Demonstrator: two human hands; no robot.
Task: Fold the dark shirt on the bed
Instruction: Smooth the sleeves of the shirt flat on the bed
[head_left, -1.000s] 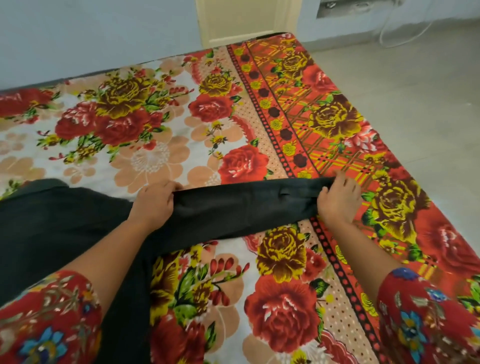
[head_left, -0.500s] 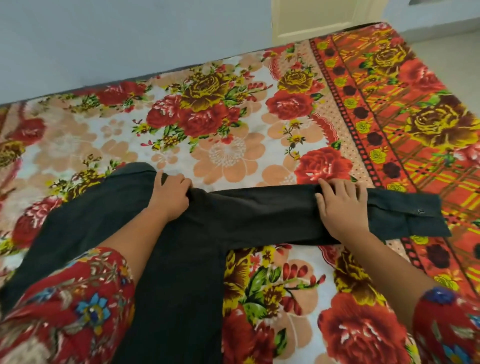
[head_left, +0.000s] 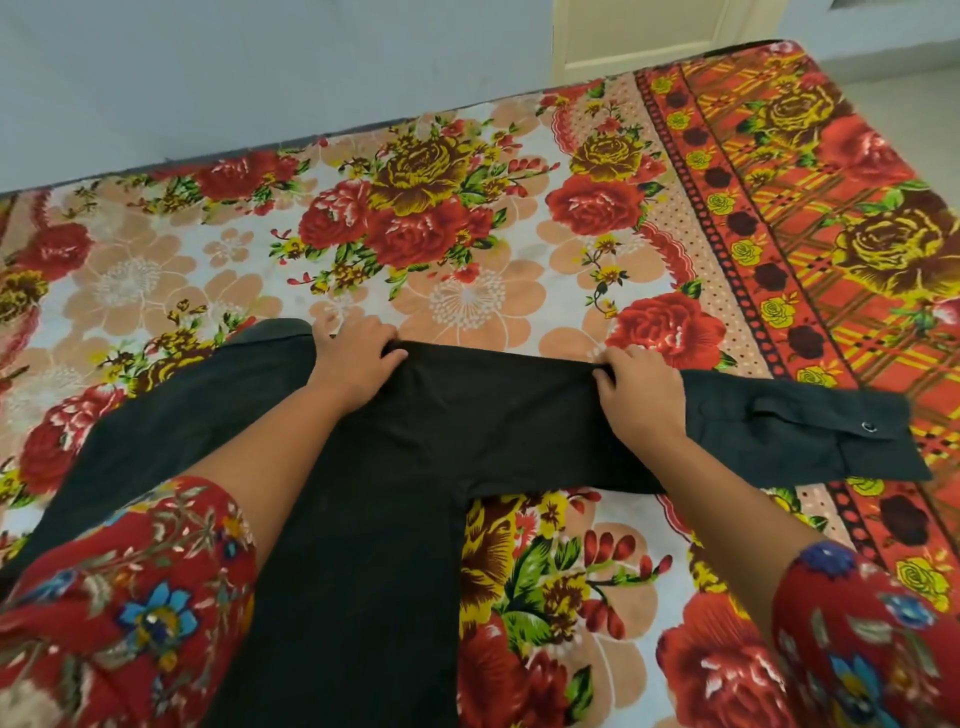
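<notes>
The dark shirt (head_left: 395, 499) lies flat on the bed (head_left: 467, 260), its body running toward me and one sleeve stretched out to the right. The cuff (head_left: 852, 441) with a small metal snap lies at the far right end. My left hand (head_left: 353, 358) grips the top edge of the fabric at the shoulder. On the sleeve's upper edge, about halfway along it, my right hand (head_left: 639, 389) pinches the cloth. Both forearms cover part of the shirt.
A floral sheet in red, yellow and peach covers the bed. A pale wall (head_left: 234, 67) runs along its far side, with a cream door (head_left: 644, 31) behind. Grey floor (head_left: 914, 73) shows at the top right past the bed's edge.
My right hand has slid left from the cuff to the middle of the sleeve, leaving the cuff lying flat. The view has shifted left, and my left hand stays at the shoulder.
</notes>
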